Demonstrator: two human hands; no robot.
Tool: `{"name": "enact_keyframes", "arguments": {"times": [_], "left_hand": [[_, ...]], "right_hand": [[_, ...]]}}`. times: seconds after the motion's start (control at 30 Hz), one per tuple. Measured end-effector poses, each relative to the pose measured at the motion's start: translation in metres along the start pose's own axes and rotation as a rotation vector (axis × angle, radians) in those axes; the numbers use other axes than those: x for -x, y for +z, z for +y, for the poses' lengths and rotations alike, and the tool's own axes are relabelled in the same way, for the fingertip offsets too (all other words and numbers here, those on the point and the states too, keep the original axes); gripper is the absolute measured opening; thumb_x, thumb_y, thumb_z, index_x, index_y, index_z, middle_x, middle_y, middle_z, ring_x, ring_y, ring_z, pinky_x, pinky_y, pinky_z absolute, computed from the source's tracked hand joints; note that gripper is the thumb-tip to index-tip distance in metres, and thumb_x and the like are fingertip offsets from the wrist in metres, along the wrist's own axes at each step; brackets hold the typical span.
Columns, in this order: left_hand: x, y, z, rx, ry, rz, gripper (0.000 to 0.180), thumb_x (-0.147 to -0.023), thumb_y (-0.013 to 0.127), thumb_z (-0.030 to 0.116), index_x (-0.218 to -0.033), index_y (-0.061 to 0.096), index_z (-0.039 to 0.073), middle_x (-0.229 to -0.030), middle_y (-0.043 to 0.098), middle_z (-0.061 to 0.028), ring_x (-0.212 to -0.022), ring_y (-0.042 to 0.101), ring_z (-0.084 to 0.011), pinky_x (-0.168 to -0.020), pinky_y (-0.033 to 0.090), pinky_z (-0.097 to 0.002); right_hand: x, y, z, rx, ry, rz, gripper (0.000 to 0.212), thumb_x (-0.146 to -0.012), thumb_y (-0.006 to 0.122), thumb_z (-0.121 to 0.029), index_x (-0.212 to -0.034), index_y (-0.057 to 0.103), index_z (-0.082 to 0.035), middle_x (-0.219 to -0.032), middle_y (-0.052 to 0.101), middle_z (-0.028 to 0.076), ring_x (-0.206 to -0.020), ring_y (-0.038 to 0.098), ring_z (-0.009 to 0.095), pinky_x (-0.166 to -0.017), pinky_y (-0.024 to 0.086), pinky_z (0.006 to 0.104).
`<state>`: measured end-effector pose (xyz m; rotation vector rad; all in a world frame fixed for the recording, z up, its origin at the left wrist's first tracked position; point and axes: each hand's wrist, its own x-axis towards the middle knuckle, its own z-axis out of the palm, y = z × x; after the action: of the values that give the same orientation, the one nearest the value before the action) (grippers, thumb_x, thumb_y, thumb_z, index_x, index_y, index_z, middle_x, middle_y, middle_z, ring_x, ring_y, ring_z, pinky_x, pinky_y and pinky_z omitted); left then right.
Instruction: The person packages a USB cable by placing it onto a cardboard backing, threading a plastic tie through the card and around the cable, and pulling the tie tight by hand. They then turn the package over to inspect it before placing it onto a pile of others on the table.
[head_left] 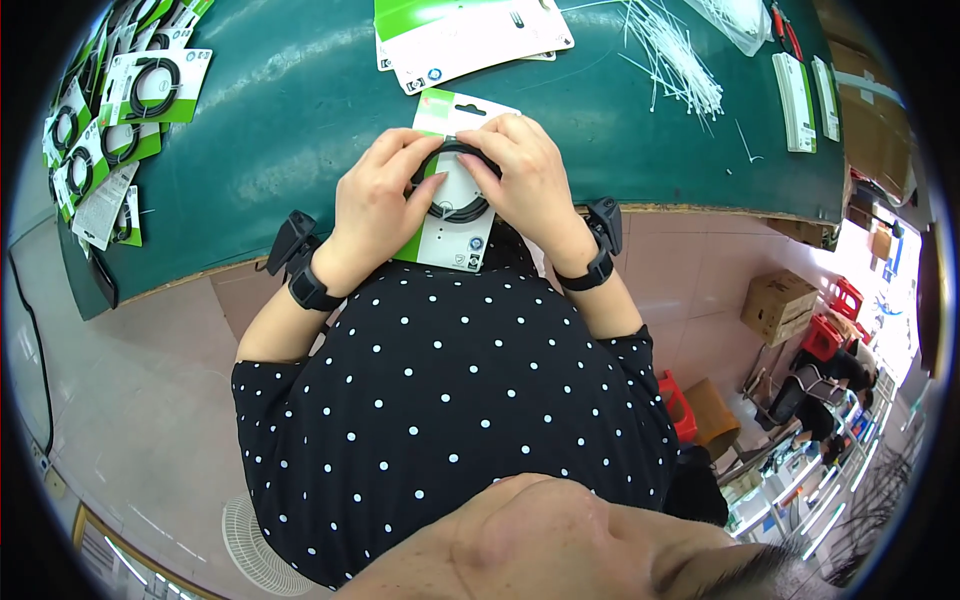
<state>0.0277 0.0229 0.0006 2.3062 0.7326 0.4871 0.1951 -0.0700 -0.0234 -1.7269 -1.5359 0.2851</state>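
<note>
One green table spreads before me, with one white-and-green card at its near edge. Over the card's middle, my left hand and right hand, two in all, pinch one black cable wound into a round coil of several turns.

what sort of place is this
Probably a packing workshop: carded cables lie heaped on the left of a green table, loose white ties toward its right, and a cardboard box stands nearby.
</note>
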Motion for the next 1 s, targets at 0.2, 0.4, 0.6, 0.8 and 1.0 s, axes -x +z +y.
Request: {"name": "enact_keyframes", "arguments": {"times": [0.2, 0.4, 0.6, 0.8, 1.0], "left_hand": [[0.002, 0.004, -0.007, 0.072, 0.007, -0.024, 0.03, -0.076, 0.07, 0.001, -0.105, 0.067, 0.004, -0.094, 0.061, -0.0069, -0.073, 0.061, -0.0216, -0.061, 0.05, -0.0306], [0.004, 0.009, -0.015, 0.101, 0.068, -0.012, 0.03, -0.077, 0.069, -0.001, -0.106, 0.067, 0.003, -0.092, 0.061, -0.0081, -0.072, 0.061, -0.0225, -0.06, 0.05, -0.0311], [0.007, 0.01, -0.019, 0.133, 0.051, -0.008, 0.031, -0.077, 0.068, -0.003, -0.108, 0.068, 0.004, -0.091, 0.061, -0.0089, -0.072, 0.061, -0.0219, -0.058, 0.049, -0.0304], [0.006, 0.007, -0.016, 0.016, 0.078, 0.069, 0.03, -0.077, 0.068, -0.002, -0.106, 0.068, 0.005, -0.094, 0.061, -0.0079, -0.076, 0.06, -0.021, -0.066, 0.049, -0.0322], [0.005, 0.006, -0.023, -0.105, 0.412, 0.085, 0.024, -0.077, 0.072, 0.008, -0.1, 0.069, 0.008, -0.093, 0.062, -0.0043, -0.08, 0.059, -0.0203, -0.076, 0.046, -0.0364]], "right_hand": [[0.005, 0.0, 0.002, 0.006, -0.014, 0.002, 0.015, -0.074, 0.073, -0.007, -0.089, 0.07, -0.006, -0.077, 0.057, 0.004, -0.075, 0.057, 0.024, -0.069, 0.044, 0.0371], [0.004, 0.0, 0.005, 0.041, -0.065, -0.015, 0.014, -0.073, 0.073, -0.006, -0.087, 0.069, -0.007, -0.075, 0.053, 0.003, -0.072, 0.056, 0.023, -0.067, 0.041, 0.0364], [0.003, -0.001, 0.004, 0.03, -0.047, -0.014, 0.018, -0.074, 0.074, -0.006, -0.092, 0.071, -0.007, -0.078, 0.06, 0.003, -0.073, 0.057, 0.022, -0.067, 0.042, 0.0348], [0.012, -0.004, 0.007, -0.114, -0.006, 0.218, 0.026, -0.071, 0.076, 0.0, -0.095, 0.07, -0.005, -0.095, 0.066, 0.008, -0.083, 0.06, 0.022, -0.075, 0.047, 0.0329], [0.029, -0.013, 0.002, -0.093, 0.026, 0.146, 0.027, -0.069, 0.076, 0.003, -0.094, 0.069, -0.003, -0.102, 0.065, 0.009, -0.087, 0.061, 0.022, -0.072, 0.049, 0.0315]]}}
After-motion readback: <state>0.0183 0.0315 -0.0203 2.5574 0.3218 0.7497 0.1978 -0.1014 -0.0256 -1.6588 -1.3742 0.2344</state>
